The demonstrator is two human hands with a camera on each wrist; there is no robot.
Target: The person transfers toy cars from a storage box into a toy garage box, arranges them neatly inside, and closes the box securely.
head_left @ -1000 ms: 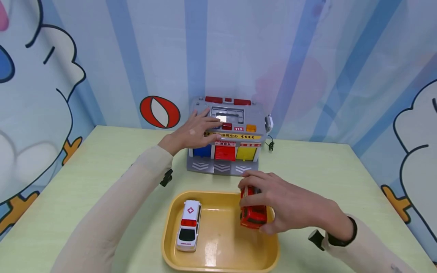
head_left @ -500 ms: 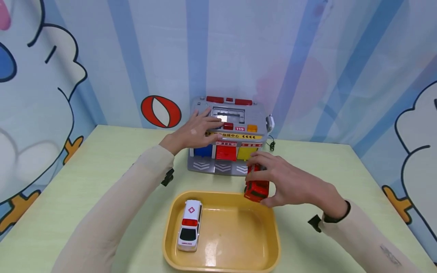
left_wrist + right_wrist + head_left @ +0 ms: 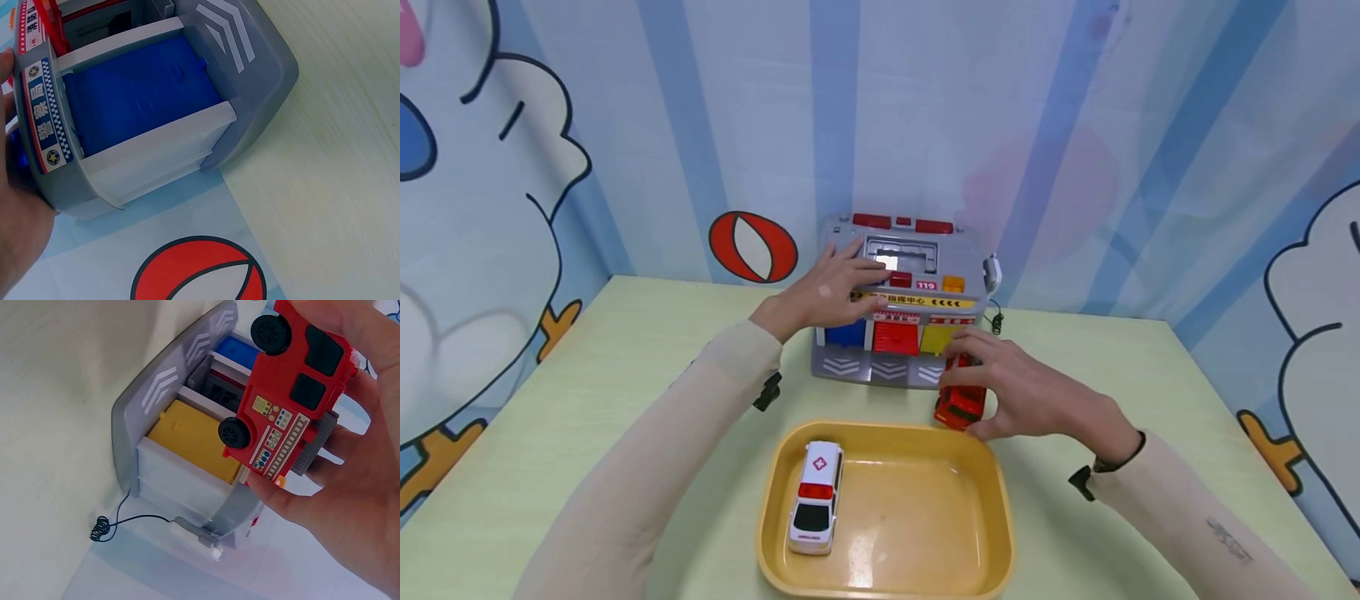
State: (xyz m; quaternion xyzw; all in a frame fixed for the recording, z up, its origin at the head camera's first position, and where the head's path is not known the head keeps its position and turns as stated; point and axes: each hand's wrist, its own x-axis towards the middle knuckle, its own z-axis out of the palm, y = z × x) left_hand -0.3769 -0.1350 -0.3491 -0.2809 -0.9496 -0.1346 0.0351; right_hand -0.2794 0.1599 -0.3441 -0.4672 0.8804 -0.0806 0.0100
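Observation:
A grey toy emergency station (image 3: 917,292) stands at the table's back, with a blue door (image 3: 140,94), a red door (image 3: 897,338) and a yellow door (image 3: 194,440). My left hand (image 3: 827,289) rests on the left of its roof, fingers spread. The red door looks raised in the left wrist view, with a dark bay beneath it. My right hand (image 3: 1030,387) holds a red toy fire truck (image 3: 287,394) between thumb and fingers. The truck is just in front of the station's right side, and fingers cover part of it in the head view.
A yellow tray (image 3: 925,533) lies in front of the station, with a white toy ambulance (image 3: 815,498) at its left. A white handset (image 3: 197,540) on a coiled black cord (image 3: 103,528) hangs at the station's side. A printed curtain (image 3: 760,125) backs the table.
My right hand has carried the fire truck out of the tray, away from me towards the station's front. My left hand has stayed on the roof.

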